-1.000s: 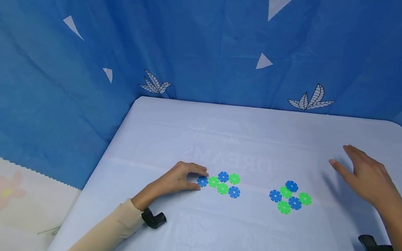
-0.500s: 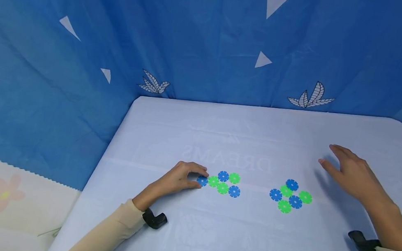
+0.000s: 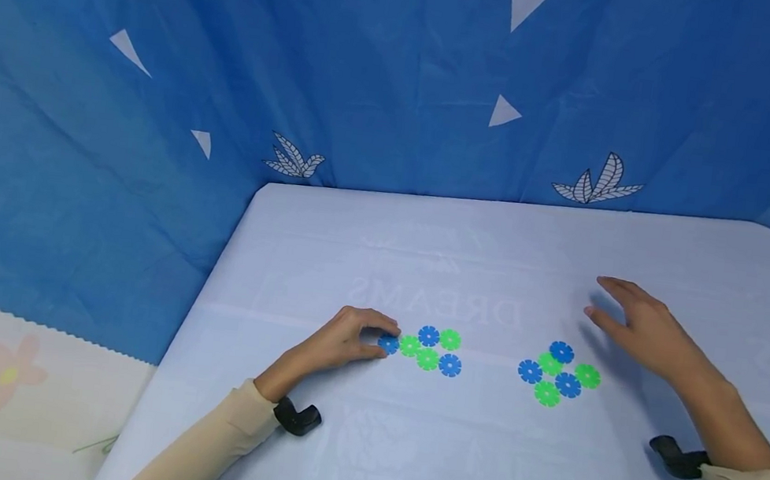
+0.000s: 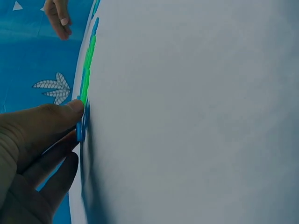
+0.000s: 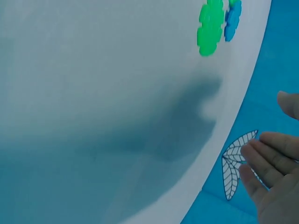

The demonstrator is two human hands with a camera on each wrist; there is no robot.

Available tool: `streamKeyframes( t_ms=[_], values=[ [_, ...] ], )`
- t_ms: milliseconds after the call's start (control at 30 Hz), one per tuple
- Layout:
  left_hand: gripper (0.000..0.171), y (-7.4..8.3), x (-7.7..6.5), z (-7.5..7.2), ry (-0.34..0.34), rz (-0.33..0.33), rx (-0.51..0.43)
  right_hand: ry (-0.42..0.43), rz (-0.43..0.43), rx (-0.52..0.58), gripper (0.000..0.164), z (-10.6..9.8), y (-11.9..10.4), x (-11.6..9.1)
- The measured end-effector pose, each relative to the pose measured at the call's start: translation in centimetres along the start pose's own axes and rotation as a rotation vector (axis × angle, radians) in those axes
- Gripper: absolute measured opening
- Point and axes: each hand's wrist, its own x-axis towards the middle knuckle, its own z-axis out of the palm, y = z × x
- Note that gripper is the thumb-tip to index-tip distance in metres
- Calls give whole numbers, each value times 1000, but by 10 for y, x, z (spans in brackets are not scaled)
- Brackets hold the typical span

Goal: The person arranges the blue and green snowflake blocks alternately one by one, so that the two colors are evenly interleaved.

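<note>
My left hand (image 3: 341, 342) pinches a blue notched plastic disc (image 3: 389, 344) between thumb and fingers, at the left end of a group of blue and green discs. In the left wrist view, the held blue disc (image 4: 79, 133) is seen almost edge-on. A green disc (image 3: 409, 346) lies right beside it, apparently touching. My right hand (image 3: 645, 333) hovers over the table with relaxed, parted fingers and nothing in them. To its lower left, a second group of notched discs includes a green disc (image 3: 587, 375) nearest the hand.
A white cloth with faint lettering covers the table (image 3: 362, 443). Behind it hangs a blue curtain (image 3: 404, 76) with white triangles and leaf prints. At the lower left is a pale cloth (image 3: 55, 384) with a flower print. Each wrist wears a black camera mount (image 3: 296, 418).
My right hand has moved left over the table, closer to the right-hand group of discs. The left hand stays at the blue disc. The discs lie as before.
</note>
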Motion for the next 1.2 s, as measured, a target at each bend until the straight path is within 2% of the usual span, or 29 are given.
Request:
streamKeyframes(
  t_ms=[333,567,967,1200],
  values=[
    [31,2,6,-7,37,-3,-13,-22,-88,27,58,13,-18,3],
    [34,2,17,-18,60,-1,-29,-62,-95,42,53,21,-36,5],
    [33,-1,51,-28,80,4,-11,-98,-220,51,41,43,-73,13],
    [33,-4,72,-30,76,5,-25,-132,-288,137,41,62,-92,18]
  ],
)
